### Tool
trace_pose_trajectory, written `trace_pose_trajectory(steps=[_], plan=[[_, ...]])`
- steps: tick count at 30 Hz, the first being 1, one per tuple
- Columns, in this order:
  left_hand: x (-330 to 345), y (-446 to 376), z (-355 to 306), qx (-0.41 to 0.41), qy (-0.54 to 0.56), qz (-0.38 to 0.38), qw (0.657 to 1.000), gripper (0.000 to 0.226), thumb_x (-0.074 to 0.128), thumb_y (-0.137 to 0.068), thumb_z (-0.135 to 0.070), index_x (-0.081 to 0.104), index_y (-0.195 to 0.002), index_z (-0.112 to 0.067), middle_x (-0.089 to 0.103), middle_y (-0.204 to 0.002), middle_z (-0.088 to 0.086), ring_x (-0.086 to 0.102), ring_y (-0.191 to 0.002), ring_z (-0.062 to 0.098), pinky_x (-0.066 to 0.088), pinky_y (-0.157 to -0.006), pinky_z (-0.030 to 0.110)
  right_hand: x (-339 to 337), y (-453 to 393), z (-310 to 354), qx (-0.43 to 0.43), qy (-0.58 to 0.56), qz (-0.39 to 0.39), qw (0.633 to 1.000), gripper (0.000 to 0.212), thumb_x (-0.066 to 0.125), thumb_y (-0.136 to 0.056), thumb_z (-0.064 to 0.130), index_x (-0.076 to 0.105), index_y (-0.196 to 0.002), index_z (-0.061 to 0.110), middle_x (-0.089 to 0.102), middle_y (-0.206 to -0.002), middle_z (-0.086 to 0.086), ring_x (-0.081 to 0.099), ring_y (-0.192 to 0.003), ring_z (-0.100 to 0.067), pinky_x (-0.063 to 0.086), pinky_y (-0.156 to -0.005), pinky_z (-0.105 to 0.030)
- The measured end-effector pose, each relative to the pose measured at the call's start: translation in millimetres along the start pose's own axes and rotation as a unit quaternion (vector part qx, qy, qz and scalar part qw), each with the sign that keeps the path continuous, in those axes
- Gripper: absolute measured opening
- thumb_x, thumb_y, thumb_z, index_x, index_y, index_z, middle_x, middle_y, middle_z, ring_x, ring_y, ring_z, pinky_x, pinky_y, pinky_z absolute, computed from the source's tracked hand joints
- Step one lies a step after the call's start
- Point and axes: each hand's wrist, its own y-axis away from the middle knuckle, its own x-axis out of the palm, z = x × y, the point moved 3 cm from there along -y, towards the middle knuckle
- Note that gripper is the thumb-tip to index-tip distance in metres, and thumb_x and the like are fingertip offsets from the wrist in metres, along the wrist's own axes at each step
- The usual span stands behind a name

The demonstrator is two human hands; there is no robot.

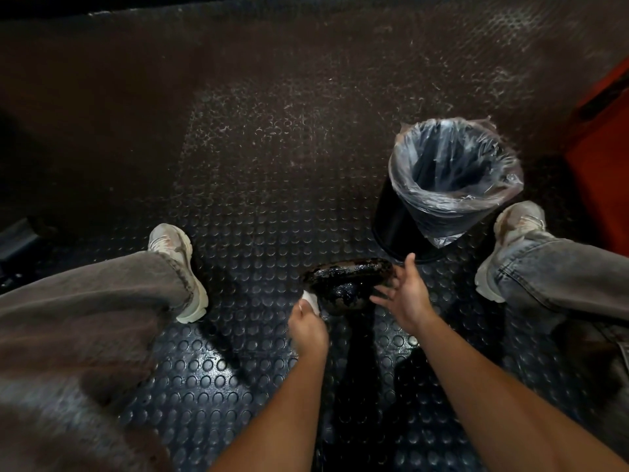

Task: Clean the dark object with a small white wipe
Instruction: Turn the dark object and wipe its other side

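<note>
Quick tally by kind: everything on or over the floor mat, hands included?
Hands: 2, left hand pinching the white wipe, right hand open
White wipe: 1
Dark object: 1
Lined bin: 1
Sneakers: 2, and
Total: 7

Dark studded rubber floor [258, 206], scuffed pale beyond the bin [452, 172], bin black with clear liner, orange surface [602, 172] right of bin, dim light

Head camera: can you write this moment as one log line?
left hand: pinches white wipe | wipe: against dark object | right hand: open beside object
</note>
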Motion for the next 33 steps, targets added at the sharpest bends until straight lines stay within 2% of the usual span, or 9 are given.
trace_pose_trajectory(steps=[3,6,10,15,19,22,26,30,33], plan=[[2,-11,-22,-0.051,0.092,-0.009,0.994,0.036,0.040,-0.108,-0.029,0.065,-0.121,-0.006,0.067,-0.109,0.009,0.060,-0.094,0.021,0.046,-0.085,0.032,-1,-1,1,0.001,-0.010,0.001,1.000,0.086,0.027,-0.089,0.080,0.055,-0.141,0.017,0.060,-0.138,-0.009,0.059,-0.124,-0.032,0.052,-0.092,-0.050],[-1,-1,-48,0.086,0.088,-0.011,0.992,0.039,0.035,-0.109,-0.032,0.067,-0.127,-0.018,0.070,-0.100,-0.003,0.063,-0.078,0.000,0.047,-0.069,0.015,0,-1,1,0.001,-0.013,-0.002,1.000,0.083,0.025,-0.093,0.078,0.055,-0.140,0.016,0.060,-0.138,-0.008,0.059,-0.123,-0.032,0.052,-0.093,-0.051],[-10,24,-33,0.231,-0.008,-0.036,0.972,0.046,0.030,-0.106,-0.047,0.059,-0.138,-0.030,0.071,-0.095,0.011,0.063,-0.073,0.025,0.056,-0.068,0.041,2,1,1,0.000,-0.006,-0.009,1.000,0.088,0.030,-0.085,0.083,0.057,-0.139,0.019,0.061,-0.139,-0.008,0.059,-0.123,-0.032,0.054,-0.088,-0.050],[-7,19,-11,0.118,-0.051,-0.039,0.991,0.041,0.034,-0.109,-0.032,0.062,-0.133,-0.013,0.068,-0.119,0.011,0.060,-0.112,0.029,0.048,-0.094,0.041,1,-2,1,0.001,-0.008,-0.009,1.000,0.086,0.027,-0.089,0.081,0.055,-0.141,0.018,0.061,-0.138,-0.008,0.059,-0.123,-0.033,0.054,-0.088,-0.050],[-3,-3,-35,0.040,0.021,-0.031,0.999,0.040,0.035,-0.109,-0.031,0.065,-0.122,-0.007,0.066,-0.098,0.011,0.056,-0.077,0.017,0.042,-0.066,0.031,-1,-3,1,0.006,-0.012,-0.011,1.000,0.087,0.028,-0.089,0.081,0.054,-0.142,0.017,0.060,-0.139,-0.009,0.058,-0.124,-0.034,0.054,-0.088,-0.050],[-4,4,-57,0.130,0.020,-0.013,0.991,0.038,0.035,-0.109,-0.032,0.064,-0.131,-0.021,0.065,-0.088,0.002,0.053,-0.067,0.012,0.044,-0.061,0.029,-1,-4,0,0.006,-0.016,-0.018,1.000,0.091,0.031,-0.085,0.083,0.054,-0.141,0.016,0.059,-0.140,-0.010,0.058,-0.124,-0.035,0.054,-0.086,-0.050],[-9,32,-41,0.300,-0.036,0.010,0.953,0.044,0.033,-0.108,-0.040,0.050,-0.147,-0.030,0.062,-0.136,-0.008,0.059,-0.123,0.009,0.049,-0.104,0.029,1,-2,1,0.001,-0.016,-0.019,1.000,0.088,0.030,-0.087,0.083,0.056,-0.140,0.017,0.061,-0.138,-0.009,0.059,-0.123,-0.034,0.054,-0.086,-0.050],[-7,21,-3,0.197,-0.088,-0.029,0.976,0.054,0.026,-0.103,-0.056,0.052,-0.143,-0.032,0.069,-0.118,0.012,0.065,-0.107,0.037,0.056,-0.088,0.052,0,-2,0,-0.002,-0.012,-0.018,1.000,0.085,0.026,-0.091,0.080,0.057,-0.139,0.017,0.063,-0.136,-0.008,0.059,-0.123,-0.033,0.053,-0.087,-0.050],[0,2,-7,0.040,-0.009,-0.039,0.998,0.041,0.037,-0.108,-0.035,0.064,-0.126,-0.010,0.068,-0.112,0.014,0.063,-0.106,0.033,0.049,-0.095,0.042,-1,-1,0,-0.004,0.002,-0.016,1.000,0.088,0.027,-0.088,0.083,0.057,-0.139,0.018,0.063,-0.136,-0.008,0.060,-0.123,-0.033,0.054,-0.086,-0.049]])
